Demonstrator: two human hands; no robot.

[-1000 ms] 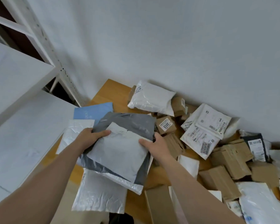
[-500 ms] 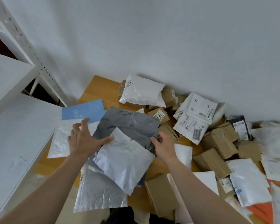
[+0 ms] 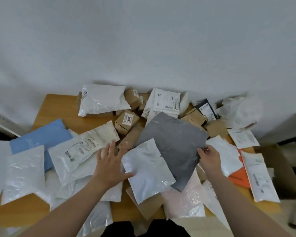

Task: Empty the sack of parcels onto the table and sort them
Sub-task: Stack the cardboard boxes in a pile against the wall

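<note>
- Right hand [image 3: 209, 158]: fingers pinched on the right edge of the grey mailer [image 3: 174, 142], which carries the white mailer [image 3: 149, 170] on top. I judge the pair is being dragged off as one lot.
- Left hand [image 3: 109, 165]: fingers straight and apart, thumb against the white mailer's edge, likely steadying it.
- Parcels lie strewn over the bench [image 3: 58, 106], flat mailers to the left, brown boxes [image 3: 126, 121] towards the back.
- Since half a second ago: the grey mailer has swung right, over the boxes, uncovering a labelled cream mailer [image 3: 92, 142].

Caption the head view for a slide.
Mid-sort: right hand pinches grey mailer, open left hand touches white mailer.
</note>
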